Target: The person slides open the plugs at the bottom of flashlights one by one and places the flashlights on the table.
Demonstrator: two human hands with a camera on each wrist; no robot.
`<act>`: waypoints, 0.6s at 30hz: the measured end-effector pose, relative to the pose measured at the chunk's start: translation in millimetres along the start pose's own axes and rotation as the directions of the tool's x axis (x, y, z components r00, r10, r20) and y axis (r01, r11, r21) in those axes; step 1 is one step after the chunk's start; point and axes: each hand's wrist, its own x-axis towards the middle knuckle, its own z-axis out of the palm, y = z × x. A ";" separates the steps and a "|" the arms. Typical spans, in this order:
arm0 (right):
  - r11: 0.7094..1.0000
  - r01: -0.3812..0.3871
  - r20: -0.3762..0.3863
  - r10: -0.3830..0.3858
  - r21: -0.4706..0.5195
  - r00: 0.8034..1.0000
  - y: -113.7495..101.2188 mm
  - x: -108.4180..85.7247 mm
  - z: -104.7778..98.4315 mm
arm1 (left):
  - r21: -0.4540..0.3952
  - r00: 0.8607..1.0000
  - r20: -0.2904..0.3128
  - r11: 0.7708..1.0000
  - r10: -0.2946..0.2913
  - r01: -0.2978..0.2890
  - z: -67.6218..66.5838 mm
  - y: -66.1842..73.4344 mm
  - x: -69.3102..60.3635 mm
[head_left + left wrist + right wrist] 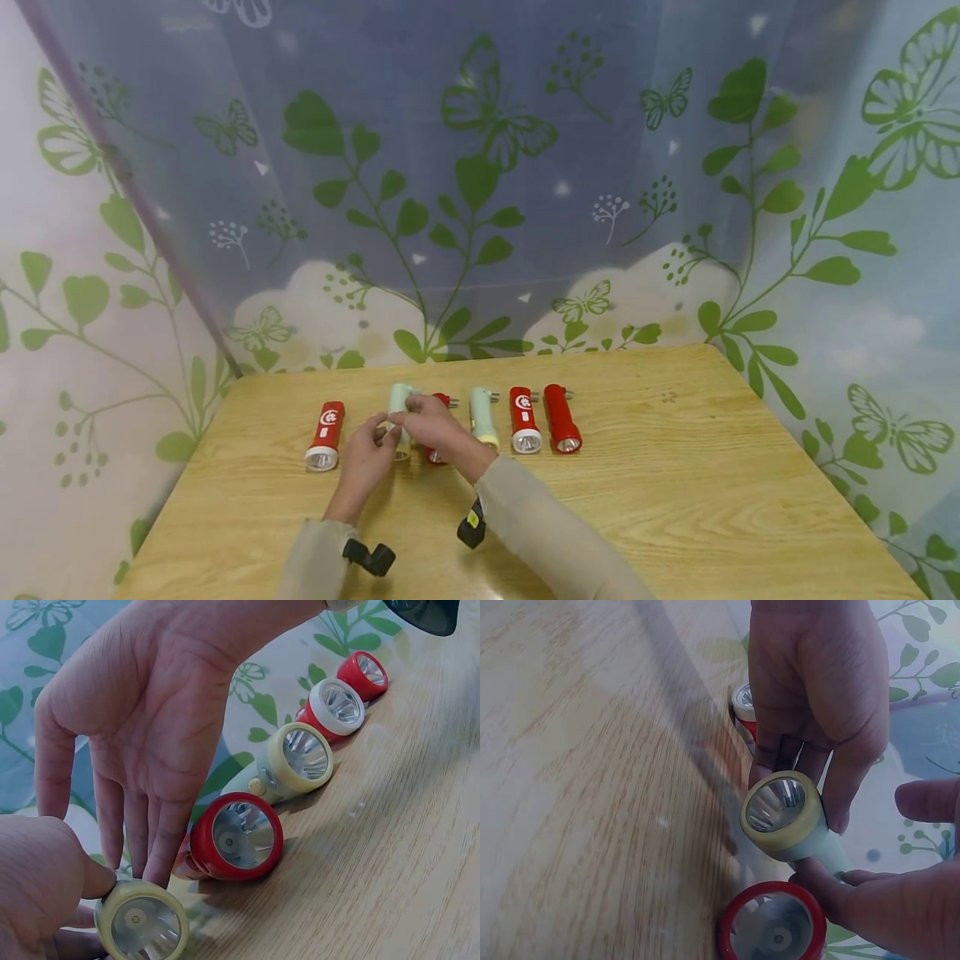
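Note:
My left hand (367, 454) grips a pale green flashlight (810, 844) near its cream-rimmed lens, thumb on one side and fingers on the other. Its lens end (142, 922) faces the near side of the table. From the right, my right hand (433, 425) reaches across; its straight fingers touch the flashlight's body while the thumb stands apart. Beneath the right hand lies a red flashlight (238, 831), partly hidden in the head view. Left of the hands is a red flashlight with a white rim (325, 437).
Right of the hands, a second pale green flashlight (481, 408), a red one with a white rim (523, 419) and an all-red one (561, 418) lie in a row on the wooden table (675, 483). Metal plug prongs stick out at their far ends. A patterned curtain (480, 208) hangs behind.

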 end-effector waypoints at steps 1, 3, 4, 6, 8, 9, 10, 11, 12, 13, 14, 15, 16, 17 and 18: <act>1.000 -0.004 -0.001 0.004 -0.001 1.000 0.0 0.0 0.0 | -0.003 1.000 0.003 1.000 -0.003 0.003 0.4 -0.2 0.5; 1.000 -0.016 -0.005 0.016 -0.004 1.000 -0.6 0.2 -0.4 | 0.000 1.000 0.005 1.000 -0.002 0.002 1.1 -0.3 1.4; 1.000 -0.025 -0.008 0.025 -0.006 1.000 -0.9 0.6 -0.5 | 0.003 1.000 0.005 1.000 0.001 -0.001 1.3 -0.4 1.8; 0.999 -0.040 -0.015 0.040 -0.015 0.999 -1.7 1.4 -0.6 | 0.014 1.000 0.002 1.000 0.012 -0.012 1.7 -0.9 2.6; 0.998 -0.051 -0.018 0.051 -0.020 0.999 -2.7 2.1 -0.7 | 0.023 1.000 0.000 1.000 0.011 -0.011 1.9 -0.9 3.0; 0.998 -0.055 -0.017 0.054 -0.023 0.998 -3.0 2.4 -0.6 | 0.027 1.000 -0.001 1.000 0.007 -0.007 2.1 -0.9 3.3; 0.998 -0.057 -0.017 0.057 -0.026 0.998 -3.3 2.7 -0.5 | 0.031 1.000 -0.002 0.999 0.005 -0.005 2.1 -0.7 3.6; 0.998 -0.060 -0.016 0.059 -0.028 0.998 -3.5 2.7 -0.4 | 0.032 1.000 -0.002 0.999 -0.002 0.002 2.3 -0.7 3.8; 0.998 -0.063 -0.016 0.063 -0.028 0.998 -3.5 2.8 -0.1 | 0.035 1.000 -0.002 0.999 -0.010 0.010 2.4 -0.5 3.7; 0.997 -0.064 -0.016 0.064 -0.032 0.998 -3.5 3.1 0.2 | 0.030 1.000 0.001 0.999 -0.020 0.020 2.4 -0.2 3.9; 0.997 -0.066 -0.015 0.066 -0.033 0.998 -3.7 3.2 0.6 | 0.027 1.000 0.003 0.999 -0.025 0.025 2.6 -0.4 4.1; 0.997 -0.068 -0.016 0.067 -0.035 0.998 -3.8 3.4 1.0 | 0.029 1.000 0.003 0.999 -0.030 0.030 2.7 -0.4 4.2; 0.997 -0.072 -0.018 0.072 -0.036 0.997 -3.9 3.5 1.5 | 0.030 0.999 0.004 0.999 -0.034 0.033 2.8 -0.5 4.3; 0.996 -0.078 -0.021 0.078 -0.035 0.997 -4.0 3.6 1.9 | 0.027 0.999 0.007 0.999 -0.040 0.040 3.0 -0.8 4.5; 0.996 -0.083 -0.023 0.082 -0.036 0.996 -4.1 3.6 2.3 | 0.025 0.999 0.011 0.999 -0.044 0.044 3.1 -1.3 4.7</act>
